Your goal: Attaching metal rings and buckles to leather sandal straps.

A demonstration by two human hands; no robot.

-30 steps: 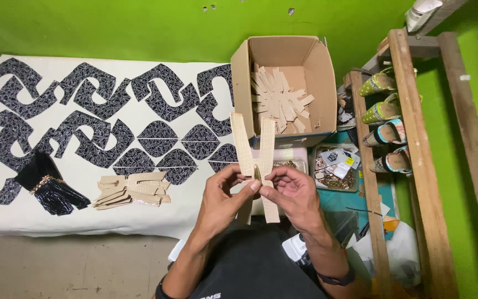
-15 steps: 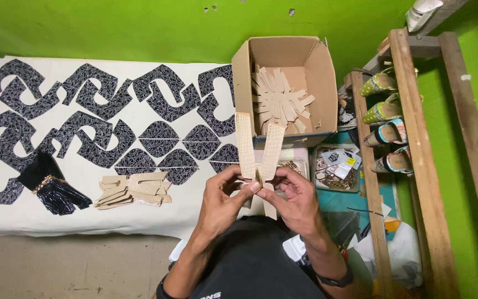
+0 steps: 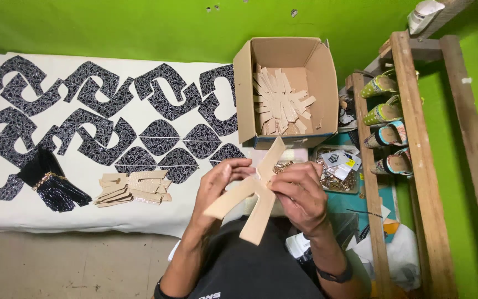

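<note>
Tan cross-shaped strap piece [image 3: 255, 191], pinched at its crossing between both hands, just below the open cardboard box [image 3: 283, 88].
Left hand [image 3: 219, 180] and right hand [image 3: 300, 194] both closed on it; strips splay diagonally, longest running up-right to down-left.

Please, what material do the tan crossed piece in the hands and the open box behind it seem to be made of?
The tan crossed piece, held by the left hand and the right hand, looks like thin matte leather or stiff board: flat, clean-cut edges, no shine. I cannot tell which. The open box looks like plain brown corrugated cardboard, with dull folded flaps.
</note>
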